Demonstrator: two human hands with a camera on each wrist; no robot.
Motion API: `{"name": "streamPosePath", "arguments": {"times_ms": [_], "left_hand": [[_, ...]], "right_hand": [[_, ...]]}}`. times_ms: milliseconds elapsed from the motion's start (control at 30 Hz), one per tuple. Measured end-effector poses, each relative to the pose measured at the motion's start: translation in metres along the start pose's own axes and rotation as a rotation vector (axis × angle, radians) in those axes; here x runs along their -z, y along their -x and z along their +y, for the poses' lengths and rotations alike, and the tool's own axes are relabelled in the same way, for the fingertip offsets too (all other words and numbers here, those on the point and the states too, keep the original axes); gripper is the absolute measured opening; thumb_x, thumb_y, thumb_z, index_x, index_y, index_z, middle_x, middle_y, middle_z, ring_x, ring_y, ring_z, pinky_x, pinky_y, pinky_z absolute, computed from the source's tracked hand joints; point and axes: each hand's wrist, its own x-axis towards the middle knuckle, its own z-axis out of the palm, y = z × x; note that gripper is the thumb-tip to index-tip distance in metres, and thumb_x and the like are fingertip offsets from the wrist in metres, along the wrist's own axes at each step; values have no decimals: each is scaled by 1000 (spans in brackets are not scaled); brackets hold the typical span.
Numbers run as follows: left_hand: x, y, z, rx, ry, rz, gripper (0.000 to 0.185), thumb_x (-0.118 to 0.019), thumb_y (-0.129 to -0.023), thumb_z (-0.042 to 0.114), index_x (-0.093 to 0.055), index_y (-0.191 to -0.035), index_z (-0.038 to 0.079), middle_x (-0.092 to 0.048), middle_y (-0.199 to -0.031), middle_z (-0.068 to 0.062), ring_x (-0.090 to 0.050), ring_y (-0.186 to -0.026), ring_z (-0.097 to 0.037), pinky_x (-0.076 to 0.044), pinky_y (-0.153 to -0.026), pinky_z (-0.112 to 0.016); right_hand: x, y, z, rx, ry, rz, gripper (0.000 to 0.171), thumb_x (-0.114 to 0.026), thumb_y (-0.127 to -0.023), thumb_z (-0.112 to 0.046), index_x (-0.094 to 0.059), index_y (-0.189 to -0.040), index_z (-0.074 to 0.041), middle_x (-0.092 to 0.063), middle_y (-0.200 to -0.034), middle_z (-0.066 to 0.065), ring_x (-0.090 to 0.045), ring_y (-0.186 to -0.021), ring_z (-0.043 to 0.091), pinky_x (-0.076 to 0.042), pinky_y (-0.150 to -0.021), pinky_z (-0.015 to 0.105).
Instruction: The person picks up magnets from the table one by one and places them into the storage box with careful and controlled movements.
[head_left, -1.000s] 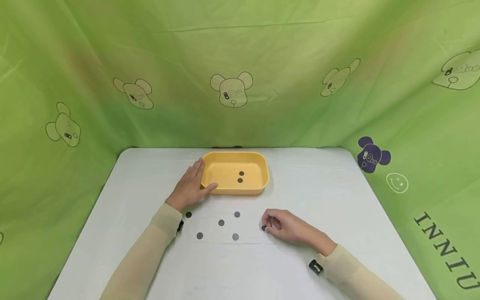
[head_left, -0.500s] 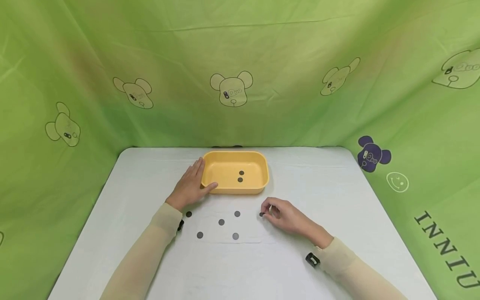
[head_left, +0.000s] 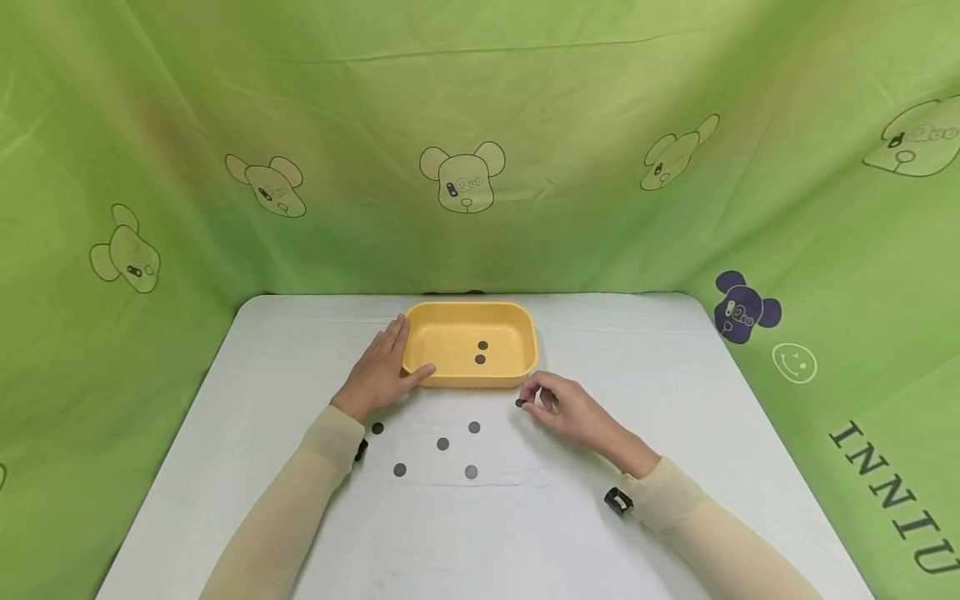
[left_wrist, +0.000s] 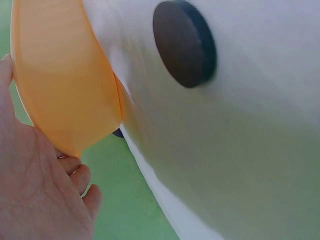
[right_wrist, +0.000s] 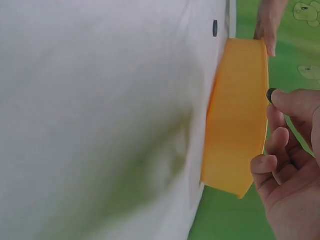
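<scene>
Our right hand (head_left: pixel 564 408) pinches a disc (head_left: pixel 519 403) near the tray (head_left: pixel 525 329); our left hand (head_left: pixel 382 371), fingers straight, steadies it. A loose pinch could drop the disc outside.

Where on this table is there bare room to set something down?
Bare table runs right of the right hand and the yellow tray, and left of the left hand. It is crowded before the tray, where five dark discs lie between the forearms.
</scene>
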Motion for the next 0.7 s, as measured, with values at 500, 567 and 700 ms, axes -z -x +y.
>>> {"name": "streamPosePath", "arguments": {"times_ms": [500,567,700], "left_hand": [[0,0,1,3,6,-9,105,-46,-106,71,1,-171,2,3,-180,-12,-1,-167,-28,-5,-134,-43],[0,-1,1,8,-1,-12,105,-45,-106,72,2,-171,2,4,-180,-12,0,-167,-27,-4,-134,-42],[-1,-1,0,14,-8,-13,105,-44,-106,71,2,-171,3,4,-180,-12,0,-167,-27,-5,-134,-43]], "right_hand": [[4,-27,-5,-14,-21,24,17,-78,-96,1,-69,-106,-11,-73,-98,5,-54,-74,12,-48,-65,27],[4,-32,-5,-31,-21,20,17,-77,-97,0,-69,-106,-11,-73,-99,6,-55,-75,12,-49,-66,27],[3,-40,-5,-51,-33,22,17,-78,-96,0,-69,-106,-11,-73,-99,6,-55,-76,12,-49,-67,25]]}}
